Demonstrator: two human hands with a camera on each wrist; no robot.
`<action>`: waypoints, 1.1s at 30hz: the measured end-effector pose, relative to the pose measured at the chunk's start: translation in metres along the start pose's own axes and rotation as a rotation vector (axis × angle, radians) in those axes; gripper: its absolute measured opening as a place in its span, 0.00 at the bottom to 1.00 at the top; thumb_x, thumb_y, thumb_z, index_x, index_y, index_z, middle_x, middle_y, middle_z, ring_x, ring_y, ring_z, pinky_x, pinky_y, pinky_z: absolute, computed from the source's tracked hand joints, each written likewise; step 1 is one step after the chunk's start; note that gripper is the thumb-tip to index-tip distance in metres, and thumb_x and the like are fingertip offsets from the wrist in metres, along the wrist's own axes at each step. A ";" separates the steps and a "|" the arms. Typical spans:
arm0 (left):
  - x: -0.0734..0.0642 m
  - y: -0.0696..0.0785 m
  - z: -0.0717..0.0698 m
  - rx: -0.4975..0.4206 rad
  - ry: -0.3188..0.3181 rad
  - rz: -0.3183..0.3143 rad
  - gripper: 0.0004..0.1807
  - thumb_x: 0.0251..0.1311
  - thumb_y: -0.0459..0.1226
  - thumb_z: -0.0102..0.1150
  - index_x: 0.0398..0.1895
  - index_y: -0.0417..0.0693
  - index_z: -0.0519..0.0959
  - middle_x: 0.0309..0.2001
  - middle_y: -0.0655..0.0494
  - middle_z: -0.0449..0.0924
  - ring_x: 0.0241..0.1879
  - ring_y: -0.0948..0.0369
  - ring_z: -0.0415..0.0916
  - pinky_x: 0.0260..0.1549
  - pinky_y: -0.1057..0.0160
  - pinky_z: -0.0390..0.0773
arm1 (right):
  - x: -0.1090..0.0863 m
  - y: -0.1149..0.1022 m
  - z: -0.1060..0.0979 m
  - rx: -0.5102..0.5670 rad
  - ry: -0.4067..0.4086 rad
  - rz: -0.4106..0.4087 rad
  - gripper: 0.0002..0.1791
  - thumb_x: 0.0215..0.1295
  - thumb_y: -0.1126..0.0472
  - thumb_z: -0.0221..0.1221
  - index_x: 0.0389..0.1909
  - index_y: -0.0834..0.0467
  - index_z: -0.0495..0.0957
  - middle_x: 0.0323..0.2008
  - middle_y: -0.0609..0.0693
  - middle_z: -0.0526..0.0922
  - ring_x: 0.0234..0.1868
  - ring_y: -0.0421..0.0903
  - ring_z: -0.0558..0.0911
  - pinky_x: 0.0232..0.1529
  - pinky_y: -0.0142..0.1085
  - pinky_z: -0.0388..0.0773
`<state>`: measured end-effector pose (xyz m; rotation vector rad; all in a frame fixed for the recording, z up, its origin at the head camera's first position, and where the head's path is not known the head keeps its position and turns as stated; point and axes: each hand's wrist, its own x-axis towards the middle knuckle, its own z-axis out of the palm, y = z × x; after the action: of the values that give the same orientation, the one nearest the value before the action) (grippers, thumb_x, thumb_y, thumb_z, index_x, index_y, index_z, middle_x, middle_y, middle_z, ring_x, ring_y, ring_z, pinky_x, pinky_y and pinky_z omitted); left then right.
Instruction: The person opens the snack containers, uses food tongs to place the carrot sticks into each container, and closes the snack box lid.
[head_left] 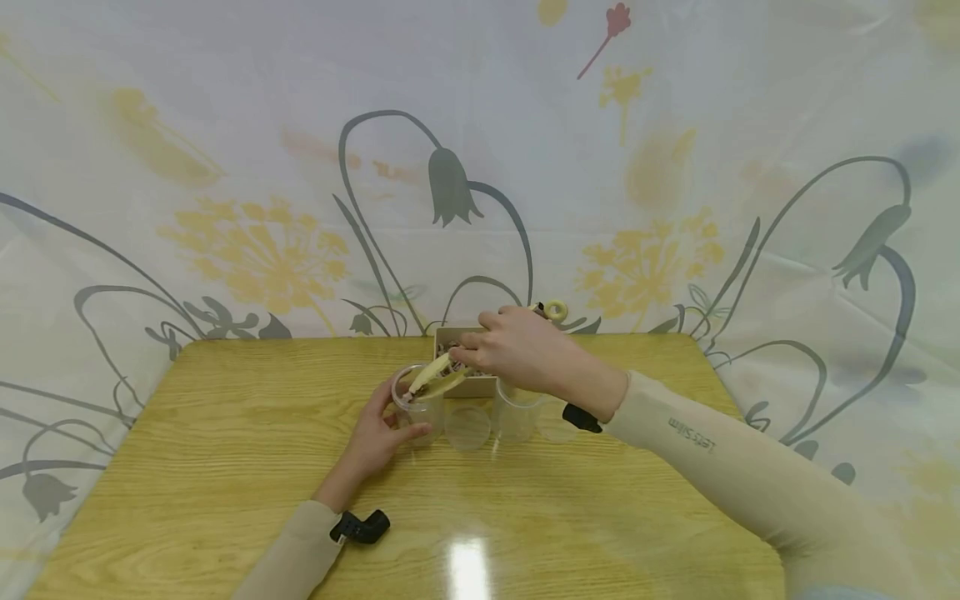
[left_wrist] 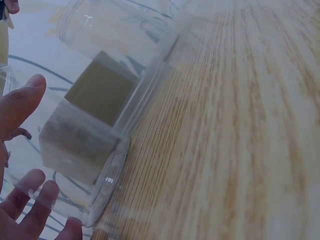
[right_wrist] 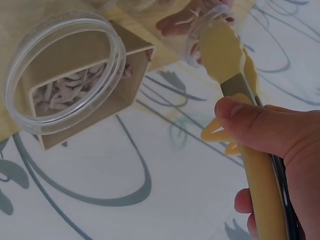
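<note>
My left hand (head_left: pixel 375 437) holds a clear plastic jar (head_left: pixel 431 417), thumb on the near side and fingers around the far side. In my right hand (head_left: pixel 517 346) are yellow tongs (head_left: pixel 431 372) with metal along the handle. Their scalloped tips reach into the mouth of that jar, and a small brownish piece (head_left: pixel 408 397) shows by the tips. Small dark curled pieces (left_wrist: pixel 20 133) appear through the jar wall in the left wrist view. Behind the jars, a beige box (head_left: pixel 480 387) holds many brownish-purple strips (right_wrist: pixel 70 90), partly covered by my right hand in the head view.
A second clear jar (head_left: pixel 516 421), uncapped, stands right of the held one, in front of the box. Two clear round lids (head_left: pixel 468 428) lie on the wood-grain table (head_left: pixel 225 450). A flower-printed cloth (head_left: pixel 480 75) hangs along the table's back edge.
</note>
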<state>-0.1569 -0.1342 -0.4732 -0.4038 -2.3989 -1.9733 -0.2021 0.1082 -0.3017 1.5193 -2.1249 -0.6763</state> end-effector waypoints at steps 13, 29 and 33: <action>0.005 -0.018 0.000 -0.017 0.005 0.042 0.46 0.54 0.28 0.72 0.76 0.48 0.60 0.68 0.40 0.61 0.65 0.41 0.64 0.59 0.40 0.70 | 0.002 0.003 0.000 0.086 0.047 0.056 0.14 0.64 0.56 0.67 0.51 0.44 0.84 0.44 0.39 0.87 0.29 0.45 0.79 0.27 0.37 0.78; 0.007 -0.035 0.001 -0.021 0.010 0.041 0.48 0.52 0.26 0.73 0.76 0.45 0.59 0.66 0.34 0.64 0.64 0.38 0.67 0.51 0.44 0.77 | -0.026 0.030 0.009 0.222 0.072 0.202 0.29 0.52 0.50 0.76 0.57 0.48 0.83 0.49 0.45 0.86 0.30 0.49 0.80 0.28 0.39 0.79; 0.007 -0.035 0.001 -0.023 0.020 0.055 0.48 0.51 0.24 0.72 0.75 0.43 0.60 0.65 0.33 0.65 0.62 0.37 0.68 0.51 0.43 0.77 | -0.035 0.034 0.019 0.276 0.013 0.271 0.31 0.53 0.50 0.75 0.60 0.49 0.82 0.53 0.47 0.85 0.36 0.51 0.82 0.29 0.41 0.80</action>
<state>-0.1704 -0.1378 -0.5064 -0.4435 -2.3290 -1.9738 -0.2279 0.1531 -0.2977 1.3219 -2.4322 -0.2874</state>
